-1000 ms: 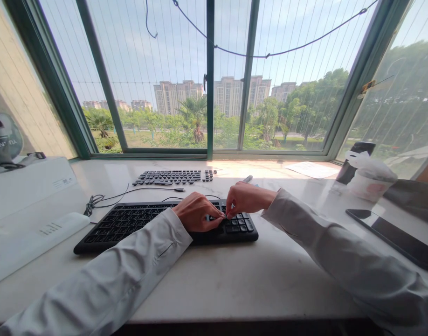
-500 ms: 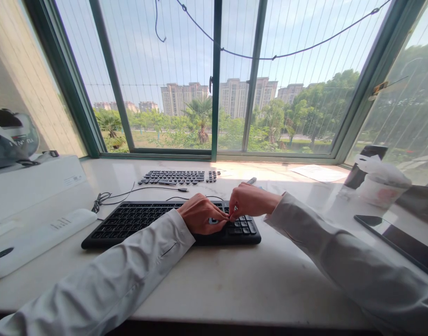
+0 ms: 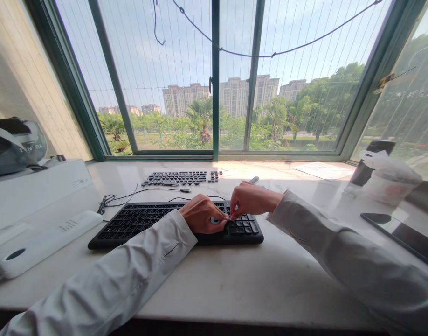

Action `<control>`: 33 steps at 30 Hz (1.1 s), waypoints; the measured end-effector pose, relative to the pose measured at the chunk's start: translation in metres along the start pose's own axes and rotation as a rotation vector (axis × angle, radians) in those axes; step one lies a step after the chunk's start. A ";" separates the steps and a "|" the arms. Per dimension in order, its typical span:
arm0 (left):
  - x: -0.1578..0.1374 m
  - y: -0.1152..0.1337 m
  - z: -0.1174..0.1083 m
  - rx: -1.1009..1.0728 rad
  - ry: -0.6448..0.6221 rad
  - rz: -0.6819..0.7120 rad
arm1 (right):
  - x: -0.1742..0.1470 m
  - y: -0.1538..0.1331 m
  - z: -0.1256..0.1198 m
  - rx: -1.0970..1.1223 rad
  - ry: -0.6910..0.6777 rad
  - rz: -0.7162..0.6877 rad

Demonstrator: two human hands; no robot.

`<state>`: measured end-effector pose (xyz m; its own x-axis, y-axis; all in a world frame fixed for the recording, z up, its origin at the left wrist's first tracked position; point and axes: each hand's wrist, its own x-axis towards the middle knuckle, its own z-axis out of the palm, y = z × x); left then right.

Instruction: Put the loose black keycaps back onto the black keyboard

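Observation:
A black keyboard [image 3: 130,228] lies on the pale counter in front of me. Rows of its left and middle part look bare of keycaps, while caps sit on the number pad [image 3: 245,226] at the right. My left hand [image 3: 203,214] rests over the keyboard with thumb and finger pinched. From the right, my right hand [image 3: 251,200] reaches in, its fingers pinched and pointing down at the left edge of the number pad. The fingertips of both hands meet there, around something too small to make out. Loose black keycaps [image 3: 175,178] lie in rows behind the keyboard.
A cable [image 3: 112,199] with a plug lies behind the keyboard. At left are a white box [image 3: 60,186], a long white device [image 3: 56,235] and a helmet [image 3: 16,144]. A phone [image 3: 399,235], a bagged tub [image 3: 390,184] and paper [image 3: 324,170] lie right.
The view has shifted slightly. Both hands stay pinched at the same spot by the number pad, with only a slight movement of the fingers.

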<state>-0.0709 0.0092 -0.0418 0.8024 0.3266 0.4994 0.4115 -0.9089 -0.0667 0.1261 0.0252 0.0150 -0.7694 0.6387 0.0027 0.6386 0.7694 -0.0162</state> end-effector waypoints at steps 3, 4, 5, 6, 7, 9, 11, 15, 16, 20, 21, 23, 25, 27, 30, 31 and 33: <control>0.000 0.001 0.000 -0.077 0.028 0.040 | -0.001 -0.001 -0.001 -0.001 -0.005 0.004; 0.000 0.001 0.000 -0.084 0.032 0.043 | -0.001 -0.001 -0.002 -0.004 -0.006 0.006; 0.000 0.001 0.000 -0.084 0.033 0.043 | -0.001 -0.001 -0.002 -0.009 -0.006 0.008; 0.000 0.001 0.000 -0.080 0.032 0.039 | -0.001 0.000 -0.002 -0.010 -0.006 0.007; 0.000 0.001 0.000 -0.073 0.028 0.036 | -0.001 0.001 -0.002 -0.008 -0.009 0.003; 0.000 0.002 0.000 -0.050 0.022 0.029 | -0.001 0.004 -0.001 0.007 -0.009 -0.007; 0.001 0.002 -0.001 -0.015 0.022 0.026 | -0.001 0.008 0.001 0.037 -0.005 -0.021; 0.000 0.003 0.000 0.058 0.037 -0.005 | 0.001 0.013 0.004 0.095 -0.012 -0.035; 0.000 0.002 0.000 0.069 0.041 -0.026 | 0.001 0.013 0.004 0.106 -0.021 -0.027; -0.002 -0.002 0.003 0.079 0.057 -0.095 | 0.002 0.014 0.004 0.120 -0.051 0.021; -0.003 -0.003 0.003 0.075 0.055 -0.095 | 0.002 0.014 0.004 0.119 -0.053 0.025; -0.003 -0.003 0.003 0.066 0.044 -0.084 | 0.002 0.013 0.004 0.117 -0.053 0.025; -0.002 -0.002 0.001 0.056 0.033 -0.066 | 0.002 0.013 0.004 0.117 -0.046 0.020; -0.001 -0.001 -0.001 0.048 0.025 -0.054 | 0.001 0.013 0.004 0.124 -0.031 0.002; 0.000 0.002 -0.003 0.029 0.013 -0.034 | 0.001 0.013 0.004 0.127 -0.020 -0.020; 0.000 0.002 -0.004 0.019 0.009 -0.023 | 0.001 0.013 0.004 0.118 -0.020 -0.021; 0.000 0.002 -0.004 -0.004 0.004 0.002 | 0.001 0.013 0.005 0.095 -0.015 -0.018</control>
<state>-0.0720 0.0063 -0.0387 0.8013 0.3242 0.5028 0.4086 -0.9105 -0.0640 0.1337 0.0354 0.0101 -0.7811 0.6243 -0.0111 0.6215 0.7756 -0.1106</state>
